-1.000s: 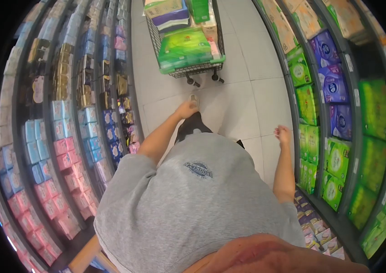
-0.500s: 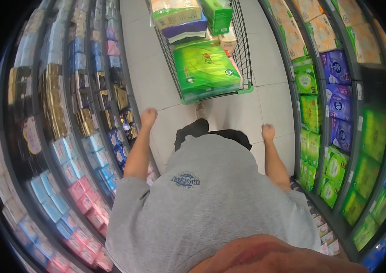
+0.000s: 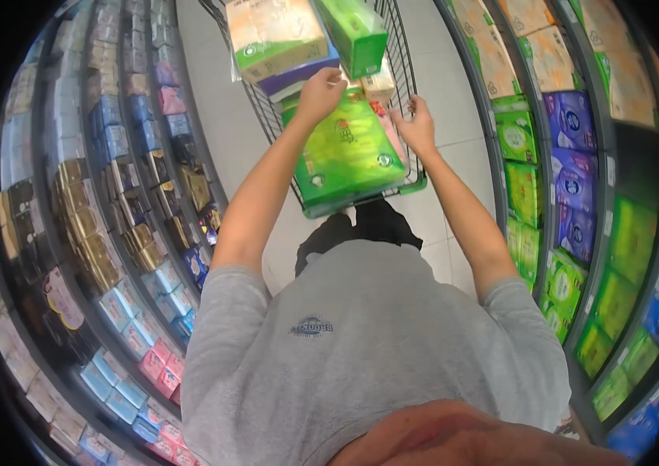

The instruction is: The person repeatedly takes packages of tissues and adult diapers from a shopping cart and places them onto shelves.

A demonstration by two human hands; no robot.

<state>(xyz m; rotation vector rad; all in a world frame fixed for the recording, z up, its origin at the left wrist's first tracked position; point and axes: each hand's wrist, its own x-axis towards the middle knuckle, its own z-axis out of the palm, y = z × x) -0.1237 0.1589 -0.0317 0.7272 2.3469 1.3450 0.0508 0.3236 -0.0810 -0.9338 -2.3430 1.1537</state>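
A black wire shopping cart (image 3: 413,185) with green corner trim stands just ahead of me, loaded with tissue packs. My left hand (image 3: 322,95) is over the cart, at the far edge of a large green tissue pack (image 3: 345,147); its fingers are loosely bent and apart, with no item visible in them. Close to the cart's right rim is my right hand (image 3: 416,126), thumb and fingers spread, holding nothing. Beyond the left hand lie a cream-and-green tissue pack (image 3: 277,33) on top of a purple pack (image 3: 298,71), and an upright green pack (image 3: 357,35). Whether either hand touches a pack I cannot tell.
Shelves line both sides of the aisle. On the left are blue, gold and pink packs (image 3: 163,369); on the right, green packs (image 3: 517,136), purple packs (image 3: 576,186) and orange-cream ones (image 3: 554,58). Pale floor tiles (image 3: 454,101) run between shelf and cart.
Both hands have moved forward from beside my body to the cart. My right hand has gone from curled to spread. The cart now appears closer to me.
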